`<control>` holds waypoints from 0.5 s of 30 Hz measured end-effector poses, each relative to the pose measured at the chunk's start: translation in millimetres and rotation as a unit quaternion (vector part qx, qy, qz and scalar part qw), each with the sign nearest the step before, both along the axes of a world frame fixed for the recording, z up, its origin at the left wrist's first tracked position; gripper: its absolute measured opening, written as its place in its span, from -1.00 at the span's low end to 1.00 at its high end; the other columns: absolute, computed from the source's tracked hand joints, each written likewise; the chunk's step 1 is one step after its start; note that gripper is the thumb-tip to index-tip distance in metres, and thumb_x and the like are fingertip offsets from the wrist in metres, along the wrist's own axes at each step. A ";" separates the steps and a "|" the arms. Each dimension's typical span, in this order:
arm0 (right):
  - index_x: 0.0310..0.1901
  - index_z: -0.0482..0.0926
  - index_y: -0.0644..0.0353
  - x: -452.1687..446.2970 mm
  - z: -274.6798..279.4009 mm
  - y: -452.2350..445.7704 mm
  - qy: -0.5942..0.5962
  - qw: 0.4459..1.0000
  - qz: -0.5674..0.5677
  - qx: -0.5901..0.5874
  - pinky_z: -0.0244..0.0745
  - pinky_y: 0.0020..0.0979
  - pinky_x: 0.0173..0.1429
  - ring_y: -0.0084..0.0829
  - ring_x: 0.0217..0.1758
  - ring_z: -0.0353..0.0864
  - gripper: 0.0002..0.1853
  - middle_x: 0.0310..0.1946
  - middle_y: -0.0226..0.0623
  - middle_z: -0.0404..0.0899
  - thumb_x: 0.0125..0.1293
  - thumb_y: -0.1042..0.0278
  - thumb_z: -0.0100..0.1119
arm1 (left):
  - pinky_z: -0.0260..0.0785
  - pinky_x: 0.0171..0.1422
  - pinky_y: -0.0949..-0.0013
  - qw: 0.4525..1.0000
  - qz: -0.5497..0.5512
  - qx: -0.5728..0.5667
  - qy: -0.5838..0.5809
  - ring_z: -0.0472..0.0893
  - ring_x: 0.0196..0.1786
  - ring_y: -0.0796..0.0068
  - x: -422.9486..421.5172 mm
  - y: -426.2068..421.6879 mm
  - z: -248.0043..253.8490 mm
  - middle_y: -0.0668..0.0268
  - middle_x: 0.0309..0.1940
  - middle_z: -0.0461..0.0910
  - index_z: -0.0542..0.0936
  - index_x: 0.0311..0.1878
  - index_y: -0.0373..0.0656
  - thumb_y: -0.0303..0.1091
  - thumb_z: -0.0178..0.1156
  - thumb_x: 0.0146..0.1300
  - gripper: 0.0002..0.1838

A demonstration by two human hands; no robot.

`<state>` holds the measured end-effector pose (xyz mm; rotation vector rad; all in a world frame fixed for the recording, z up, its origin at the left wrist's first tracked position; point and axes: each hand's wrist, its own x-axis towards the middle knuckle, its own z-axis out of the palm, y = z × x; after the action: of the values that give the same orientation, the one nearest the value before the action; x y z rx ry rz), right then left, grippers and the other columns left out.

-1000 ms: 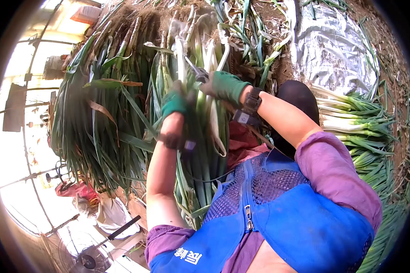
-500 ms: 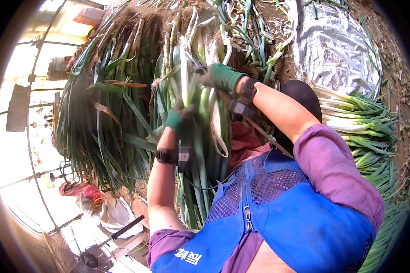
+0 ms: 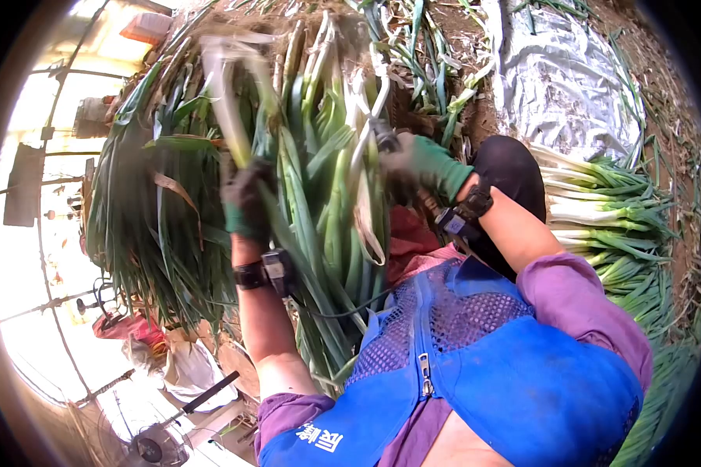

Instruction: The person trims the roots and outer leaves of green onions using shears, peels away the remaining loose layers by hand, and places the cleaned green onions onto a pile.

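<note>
My left hand (image 3: 247, 198), in a dark and green glove, is closed around a long green onion (image 3: 232, 117). Its white shank points up and is smeared by motion, while its green leaves trail down below the hand. My right hand (image 3: 428, 163), gloved in green, is closed on a small dark tool (image 3: 383, 137) whose exact kind I cannot make out. Between the hands lie more green onions (image 3: 331, 179), root ends away from me, some with loose pale outer leaves.
A thick heap of untrimmed green onions (image 3: 152, 210) fills the left side. Cleaned onions with white shanks (image 3: 588, 210) lie in a row at the right, below a silvery sheet (image 3: 565, 86). Leaf scraps litter the soil. A fan (image 3: 152, 447) stands at lower left.
My left hand has swung left with the green onion, away from my right hand. My right hand has moved right and slightly down with the dark tool.
</note>
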<state>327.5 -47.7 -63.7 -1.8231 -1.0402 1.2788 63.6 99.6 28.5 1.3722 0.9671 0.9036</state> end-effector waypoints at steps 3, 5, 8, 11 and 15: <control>0.05 0.59 0.35 30.3 -45.8 -4.5 -0.097 0.990 -0.070 -0.080 0.61 -0.23 -0.02 -0.10 -0.12 0.73 -0.37 -0.16 -0.08 0.70 0.18 -0.11 0.20 | 0.42 -0.46 0.46 0.995 0.073 0.065 -0.038 0.55 -0.53 0.50 1.6 17.6 29.3 0.32 -0.47 0.57 0.52 -0.11 -0.14 -0.36 0.25 0.28 -0.83; 0.04 0.59 0.36 22.7 -66.9 -6.1 -0.306 0.948 -0.088 -0.016 0.59 -0.20 0.05 -0.07 -0.05 0.72 -0.37 -0.12 -0.01 0.70 0.20 -0.11 0.21 | 0.43 -0.47 0.40 0.995 0.060 -0.002 0.084 0.56 -0.53 0.48 2.8 37.1 20.7 0.31 -0.46 0.58 0.54 -0.09 -0.14 -0.31 0.29 0.27 -0.79; 0.06 0.60 0.32 12.4 -92.0 7.2 -0.251 0.954 -0.104 0.126 0.55 -0.16 0.12 -0.02 0.00 0.70 -0.42 -0.11 0.06 0.69 0.25 -0.07 0.21 | 0.48 -0.40 0.32 0.967 -0.023 -0.071 0.243 0.60 -0.46 0.42 35.7 26.0 -12.8 0.27 -0.41 0.60 0.56 -0.05 -0.17 -0.25 0.33 0.24 -0.71; -0.01 0.62 0.20 -6.4 -98.6 18.8 -0.031 0.986 -0.048 0.157 0.55 -0.13 0.06 0.04 -0.07 0.69 -0.62 -0.20 0.11 0.67 0.27 0.11 0.20 | 0.59 -0.11 0.20 0.871 -0.210 0.048 0.442 0.69 -0.20 0.24 54.5 23.2 -120.7 0.10 -0.24 0.69 0.56 0.13 -0.26 -0.04 0.48 0.07 -0.35; -0.10 0.60 0.18 -18.7 -98.0 21.3 -0.134 0.953 0.160 0.222 0.56 -0.20 -0.10 -0.03 -0.16 0.70 -0.73 -0.28 0.00 0.67 0.17 0.32 0.30 | 0.56 0.03 0.26 0.853 -0.165 0.054 0.492 0.69 -0.09 0.33 90.0 -26.0 -96.4 0.07 -0.14 0.70 0.51 0.20 -0.40 0.05 0.55 -0.05 -0.13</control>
<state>308.8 -26.4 -161.7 -1.5410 -1.6763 0.8795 153.5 73.5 -67.8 2.0732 1.3649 -0.0838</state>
